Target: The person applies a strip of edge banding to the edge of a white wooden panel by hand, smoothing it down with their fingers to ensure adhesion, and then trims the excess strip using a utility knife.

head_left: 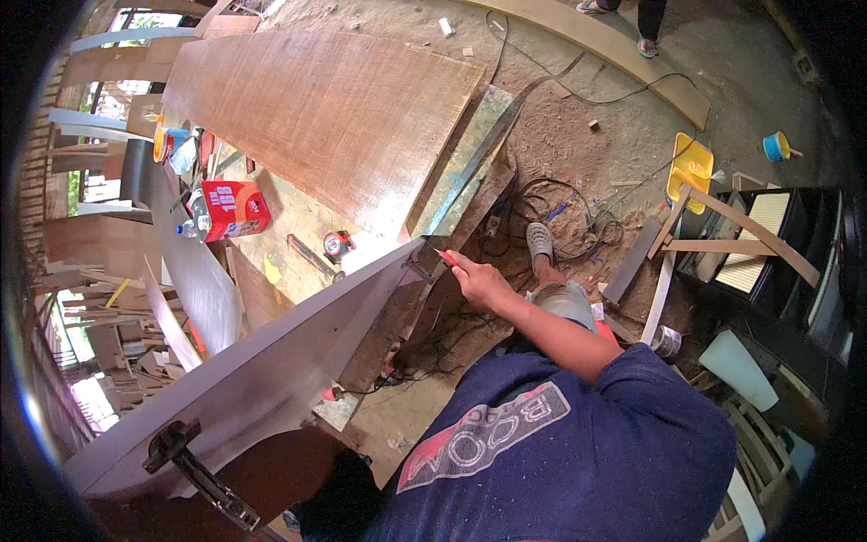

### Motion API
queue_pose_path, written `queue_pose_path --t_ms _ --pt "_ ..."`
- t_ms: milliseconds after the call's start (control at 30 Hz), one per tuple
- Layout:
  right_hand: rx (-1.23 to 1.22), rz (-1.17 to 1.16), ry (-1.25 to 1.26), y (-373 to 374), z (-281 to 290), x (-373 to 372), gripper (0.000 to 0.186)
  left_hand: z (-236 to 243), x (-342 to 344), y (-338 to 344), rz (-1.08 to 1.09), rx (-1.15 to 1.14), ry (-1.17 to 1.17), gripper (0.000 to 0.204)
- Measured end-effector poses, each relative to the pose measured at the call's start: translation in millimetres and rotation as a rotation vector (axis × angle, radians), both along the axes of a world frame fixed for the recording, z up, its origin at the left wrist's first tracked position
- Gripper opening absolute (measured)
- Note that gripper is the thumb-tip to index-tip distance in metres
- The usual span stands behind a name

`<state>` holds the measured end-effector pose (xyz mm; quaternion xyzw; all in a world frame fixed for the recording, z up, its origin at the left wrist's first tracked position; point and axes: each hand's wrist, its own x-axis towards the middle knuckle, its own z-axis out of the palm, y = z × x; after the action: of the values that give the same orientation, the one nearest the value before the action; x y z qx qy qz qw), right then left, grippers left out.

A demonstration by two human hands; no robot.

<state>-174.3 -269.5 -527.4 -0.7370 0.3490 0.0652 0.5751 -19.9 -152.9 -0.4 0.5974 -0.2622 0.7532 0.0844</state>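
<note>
My right hand (483, 285) is closed around a small red-handled tool (446, 257) with a thin tip. The tip is at the far end of a long grey panel (298, 334), which stands on edge and runs diagonally from the lower left. A clamp (417, 266) sits at that far end, right by my hand. Near the panel's close end hangs a dark bar clamp (203, 479). My left forearm (289, 465) lies in deep shade beside this clamp; the left hand's fingers cannot be made out.
Beyond the panel, a large brown wooden board (325, 126) lies on the worktable, with a red container (233, 210) and a tape measure (338, 245). Cables (551, 203) tangle on the dusty floor. At right are a yellow tray (692, 163) and wood strips (722, 246). Another person's foot (647, 47) shows at the top.
</note>
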Motion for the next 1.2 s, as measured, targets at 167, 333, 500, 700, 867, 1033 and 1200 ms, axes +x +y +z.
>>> queue_pose_path --t_ms 167,333,500,700,867,1033,1200 --pt "-0.001 0.011 -0.001 4.3 0.1 -4.4 0.052 3.1 -8.4 -3.5 -0.014 0.010 0.025 0.059" --pt "-0.003 -0.038 -0.078 6.8 -11.6 -11.8 0.052 8.9 -13.2 -3.1 -0.020 0.029 0.064 0.061" --pt "0.024 -0.138 -0.209 -9.4 -16.8 -11.7 0.051 16.1 -11.5 -1.8 -0.141 -0.011 0.144 0.055" --pt "0.033 -0.036 -0.142 -7.7 -15.3 9.2 0.049 14.2 -6.1 -6.3 -0.098 -0.003 0.045 0.059" --pt "-0.019 -0.014 -0.072 -3.3 -22.1 9.0 0.050 10.7 -4.8 -8.5 -0.068 0.019 0.036 0.058" --pt "-0.025 0.017 -0.104 -1.2 -24.4 0.5 0.052 12.5 -7.2 -8.2 -0.082 0.023 0.033 0.058" --pt "0.033 -0.044 -0.168 -6.5 -25.0 -19.6 0.048 10.6 -10.1 -10.1 -0.117 0.019 0.038 0.058"
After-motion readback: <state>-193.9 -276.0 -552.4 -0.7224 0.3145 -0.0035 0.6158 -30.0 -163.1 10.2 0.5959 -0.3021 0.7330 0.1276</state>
